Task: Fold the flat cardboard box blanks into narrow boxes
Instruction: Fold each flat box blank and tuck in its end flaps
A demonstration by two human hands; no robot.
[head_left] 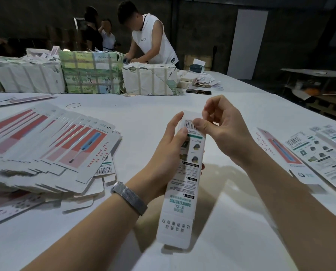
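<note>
We held one box (184,173) up off the worktop (143,114), already popped into a narrow sleeve, long axis running away from us and tilting slightly right at the far end. The left hand (167,153) gripped it mid-length, fingers wrapped round the left side, thumb on the printed face near the barcode. The right hand (222,126) sat at the far end, thumb and curled fingers pinching the top flap there. So the far end was the one in work, and the right hand was the nearer to it; the near end flap hung open towards us, untouched. We judged the next move to be tucking that far flap in, with the left hand steadying.

Hard to tell: whether the far flap was already folded over, since the right fingers covered it. The box's back face was hidden.

To our left lay a fanned pile of flat blanks (51,149), red-and-pink faces up. To our right lay more blanks (310,153), cut off by the frame edge. A rubber band (73,105) lay further out. Wrapped bundles (93,73) stood at the far edge, with another person (151,40) working behind them.
</note>
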